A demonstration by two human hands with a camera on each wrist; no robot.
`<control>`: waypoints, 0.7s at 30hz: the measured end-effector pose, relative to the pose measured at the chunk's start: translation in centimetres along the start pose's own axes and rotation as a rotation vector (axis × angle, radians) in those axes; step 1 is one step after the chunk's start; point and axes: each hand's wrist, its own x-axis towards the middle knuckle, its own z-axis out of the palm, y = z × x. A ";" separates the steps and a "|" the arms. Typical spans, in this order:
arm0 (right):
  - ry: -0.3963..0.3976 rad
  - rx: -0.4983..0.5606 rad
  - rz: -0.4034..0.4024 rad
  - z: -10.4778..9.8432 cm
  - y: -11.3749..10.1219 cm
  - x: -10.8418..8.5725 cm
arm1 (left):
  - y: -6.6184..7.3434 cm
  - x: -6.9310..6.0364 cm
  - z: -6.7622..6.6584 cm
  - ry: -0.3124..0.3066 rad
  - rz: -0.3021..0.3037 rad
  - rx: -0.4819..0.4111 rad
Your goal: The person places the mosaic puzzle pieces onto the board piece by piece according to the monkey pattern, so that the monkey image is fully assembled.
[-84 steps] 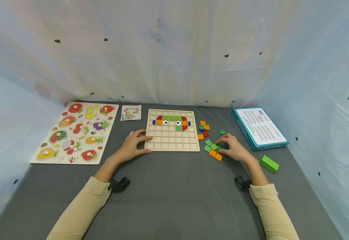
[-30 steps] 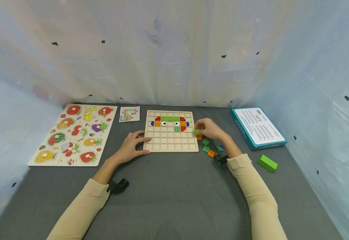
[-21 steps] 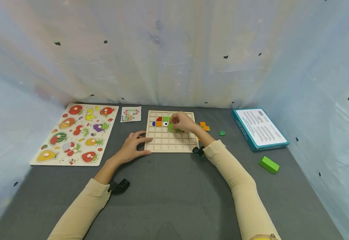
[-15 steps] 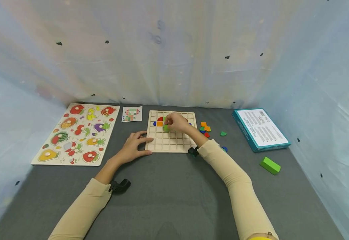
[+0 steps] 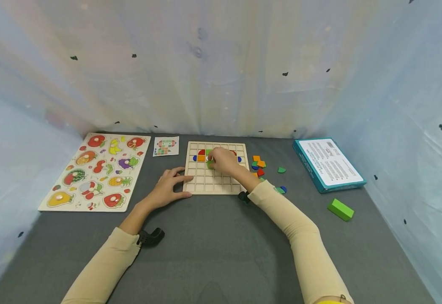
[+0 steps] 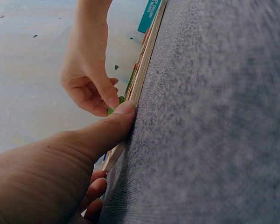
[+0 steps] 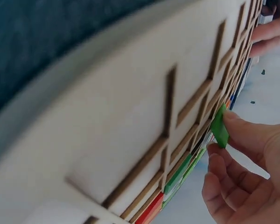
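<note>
A wooden grid board (image 5: 202,181) lies in the middle of the table, with red, green, orange and blue tiles in its upper rows. My left hand (image 5: 166,185) holds the board at its near left corner; in the left wrist view the thumb (image 6: 125,108) presses the edge and the other fingers curl beside the corner. Over the board, my right hand (image 5: 225,162) pinches a green square tile (image 7: 220,127) between thumb and fingertips. That tile is tilted at the grid, below the left eye tile, and I cannot tell whether it touches. The right hand hides part of the pattern.
Loose coloured tiles (image 5: 260,164) lie right of the board, some behind the right forearm. A pattern card (image 5: 166,146) and a fruit puzzle board (image 5: 95,173) are at the left. A teal box (image 5: 329,164) and a green block (image 5: 340,210) stand at the right.
My right hand has picked a green tile from the loose pile and carried it left over the board, now below the left eye tile. The left hand has stayed at the board's corner.
</note>
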 end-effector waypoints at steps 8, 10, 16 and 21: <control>0.061 -0.050 -0.032 -0.4 0.0 -1.3 | -0.2 -0.1 0.5 0.004 0.010 -0.010; 0.081 -0.079 -0.034 -0.5 -0.2 -1.9 | -0.2 -0.2 0.5 0.004 0.010 -0.009; 0.002 -0.215 -0.045 -0.2 -2.1 -4.3 | -0.2 -0.2 0.2 0.008 0.009 -0.006; -0.164 -0.182 -0.082 0.9 -3.4 -5.9 | -0.1 -0.2 0.1 0.013 0.013 0.001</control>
